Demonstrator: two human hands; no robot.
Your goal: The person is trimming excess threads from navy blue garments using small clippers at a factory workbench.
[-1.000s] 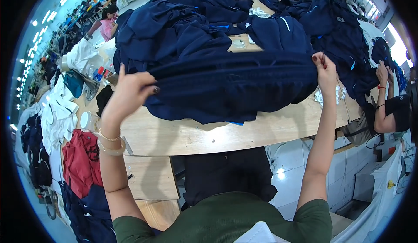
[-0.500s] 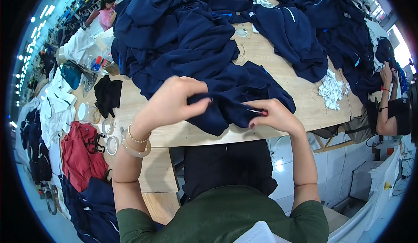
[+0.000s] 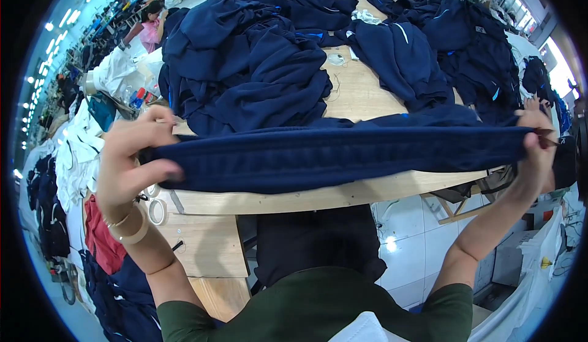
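Note:
A navy garment's waistband [image 3: 343,155] is stretched wide across the front of me, above the table's near edge. My left hand [image 3: 138,158] grips its left end, thumb below and fingers above, slightly smeared by motion. At the far right, my right hand [image 3: 534,143] is closed on the other end. A small dark reddish thing [image 3: 545,137] also shows in that hand, too blurred to name. The rest of the garment hangs behind the band, mostly hidden by it.
A big heap of navy garments [image 3: 245,66] covers the back left of the wooden table [image 3: 361,85]. More navy garments [image 3: 398,60] lie back right. Tape rolls [image 3: 157,211] and red cloth [image 3: 103,238] are at left. Other people [image 3: 149,33] work beyond.
My hands have moved far apart, left hand leftward and right hand rightward, pulling the bunched navy garment into a long taut band. A dark pen-like thing now shows on the lower wooden surface at left.

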